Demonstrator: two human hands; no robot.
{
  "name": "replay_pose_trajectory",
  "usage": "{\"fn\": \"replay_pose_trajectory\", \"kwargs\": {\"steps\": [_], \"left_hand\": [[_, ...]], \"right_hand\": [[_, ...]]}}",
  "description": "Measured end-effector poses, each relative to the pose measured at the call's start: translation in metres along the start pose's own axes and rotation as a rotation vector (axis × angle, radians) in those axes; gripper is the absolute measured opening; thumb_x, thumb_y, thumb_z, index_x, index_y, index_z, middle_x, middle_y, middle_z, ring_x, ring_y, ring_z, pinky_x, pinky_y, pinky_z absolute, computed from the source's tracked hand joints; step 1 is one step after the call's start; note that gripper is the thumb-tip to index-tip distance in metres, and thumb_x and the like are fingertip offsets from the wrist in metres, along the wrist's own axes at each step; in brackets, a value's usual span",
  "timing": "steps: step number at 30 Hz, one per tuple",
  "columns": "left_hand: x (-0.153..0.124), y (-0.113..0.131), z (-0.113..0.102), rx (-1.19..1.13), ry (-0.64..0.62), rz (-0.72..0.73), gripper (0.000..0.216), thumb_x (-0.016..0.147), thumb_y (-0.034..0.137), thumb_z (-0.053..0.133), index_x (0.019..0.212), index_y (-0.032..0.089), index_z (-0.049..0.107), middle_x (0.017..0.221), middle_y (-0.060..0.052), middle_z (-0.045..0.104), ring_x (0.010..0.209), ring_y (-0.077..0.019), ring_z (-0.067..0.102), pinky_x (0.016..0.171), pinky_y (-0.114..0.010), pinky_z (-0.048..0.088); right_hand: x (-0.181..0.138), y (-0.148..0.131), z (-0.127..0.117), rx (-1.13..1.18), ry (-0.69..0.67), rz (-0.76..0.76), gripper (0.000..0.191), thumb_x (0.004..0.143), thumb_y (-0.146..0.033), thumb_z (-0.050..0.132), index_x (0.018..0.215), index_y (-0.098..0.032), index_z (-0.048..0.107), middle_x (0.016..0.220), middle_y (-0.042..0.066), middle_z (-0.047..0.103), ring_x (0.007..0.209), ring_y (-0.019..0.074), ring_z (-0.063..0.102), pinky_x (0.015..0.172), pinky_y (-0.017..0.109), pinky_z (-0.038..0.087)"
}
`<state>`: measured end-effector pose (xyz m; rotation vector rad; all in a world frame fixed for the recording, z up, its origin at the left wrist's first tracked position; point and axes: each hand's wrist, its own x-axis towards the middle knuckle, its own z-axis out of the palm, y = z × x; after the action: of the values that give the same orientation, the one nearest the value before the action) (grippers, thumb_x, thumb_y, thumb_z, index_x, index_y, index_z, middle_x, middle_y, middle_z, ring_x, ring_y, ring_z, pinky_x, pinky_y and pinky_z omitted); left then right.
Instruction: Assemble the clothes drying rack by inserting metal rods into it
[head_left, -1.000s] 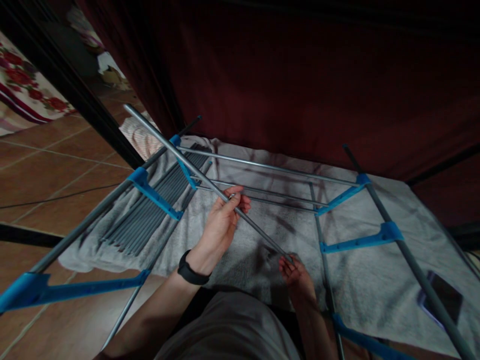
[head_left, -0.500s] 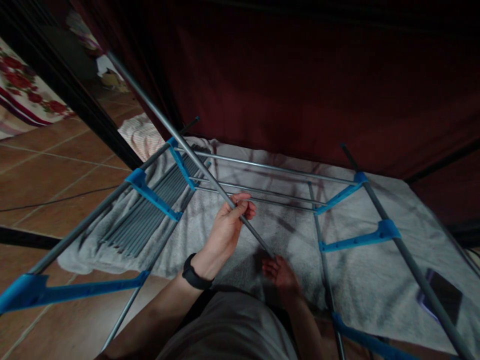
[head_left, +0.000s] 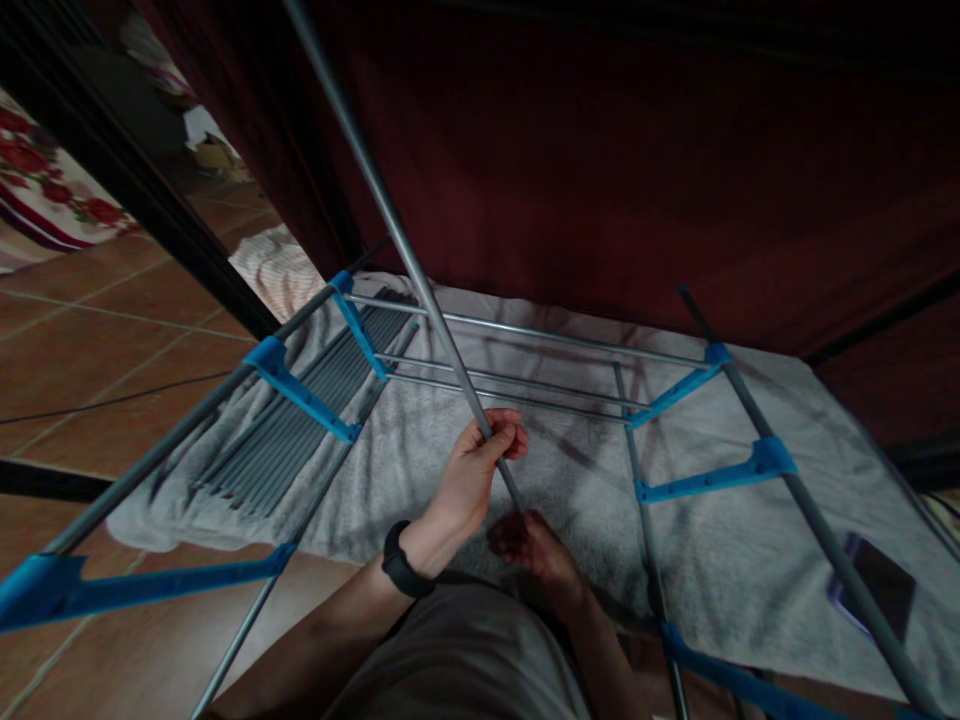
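Observation:
My left hand (head_left: 480, 470), a black band on its wrist, is closed around a long grey metal rod (head_left: 390, 215) that rises steeply up and to the left. My right hand (head_left: 534, 545) is closed on the rod's lower end, just above the grey towel (head_left: 750, 540). Around both hands lies a partly built rack: grey tubes joined by blue plastic connectors (head_left: 300, 390), with thin cross rods (head_left: 540, 335) fitted at the far end.
A bundle of loose grey rods (head_left: 300, 430) lies on the towel at the left. A dark phone (head_left: 874, 585) rests on the towel at the right. Dark red curtain behind, brown tiled floor and a black cable at the left.
The rod has swung from a shallow slant to nearly upright, its far end rising out of view. Both hands have come closer to my body, the right one moving left.

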<state>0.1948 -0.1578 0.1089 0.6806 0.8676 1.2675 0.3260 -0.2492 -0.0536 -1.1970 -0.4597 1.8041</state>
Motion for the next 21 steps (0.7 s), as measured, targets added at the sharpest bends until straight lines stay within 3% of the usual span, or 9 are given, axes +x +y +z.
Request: {"fn": "replay_pose_trajectory", "kwargs": {"steps": [7, 13, 19, 21], "left_hand": [[-0.011, -0.025, -0.007, 0.087, -0.025, -0.005, 0.022, 0.083, 0.033, 0.077, 0.098, 0.018, 0.072, 0.081, -0.002, 0.070, 0.076, -0.0158, 0.064, 0.078, -0.031, 0.049], [-0.025, -0.043, -0.016, 0.173, -0.029, -0.067, 0.020, 0.086, 0.033, 0.073, 0.101, 0.020, 0.071, 0.084, -0.002, 0.069, 0.080, -0.0170, 0.064, 0.082, -0.032, 0.050], [-0.029, -0.062, -0.022, 0.249, -0.080, -0.093, 0.019, 0.088, 0.035, 0.069, 0.099, 0.020, 0.069, 0.082, -0.003, 0.069, 0.081, -0.0183, 0.064, 0.083, -0.033, 0.050], [-0.031, -0.068, -0.024, 0.271, -0.091, -0.086, 0.019, 0.088, 0.035, 0.068, 0.099, 0.020, 0.069, 0.082, -0.003, 0.068, 0.080, -0.0182, 0.063, 0.082, -0.033, 0.050]], "right_hand": [[-0.002, 0.009, 0.010, -0.020, -0.037, 0.022, 0.063, 0.067, -0.068, 0.091, 0.105, -0.022, 0.070, 0.098, 0.010, 0.080, 0.084, 0.0230, 0.075, 0.076, 0.036, 0.057], [-0.002, 0.005, 0.019, -0.002, -0.023, 0.022, 0.061, 0.059, -0.067, 0.095, 0.097, -0.027, 0.069, 0.088, 0.002, 0.077, 0.079, 0.0222, 0.072, 0.072, 0.035, 0.056], [-0.005, -0.002, 0.032, 0.013, -0.079, -0.020, 0.058, 0.070, -0.057, 0.091, 0.116, -0.027, 0.071, 0.092, 0.003, 0.076, 0.083, 0.0228, 0.069, 0.072, 0.036, 0.055], [-0.006, -0.002, 0.035, 0.002, -0.081, -0.027, 0.055, 0.070, -0.055, 0.090, 0.114, -0.027, 0.073, 0.096, 0.003, 0.076, 0.087, 0.0235, 0.070, 0.074, 0.037, 0.056]]}}
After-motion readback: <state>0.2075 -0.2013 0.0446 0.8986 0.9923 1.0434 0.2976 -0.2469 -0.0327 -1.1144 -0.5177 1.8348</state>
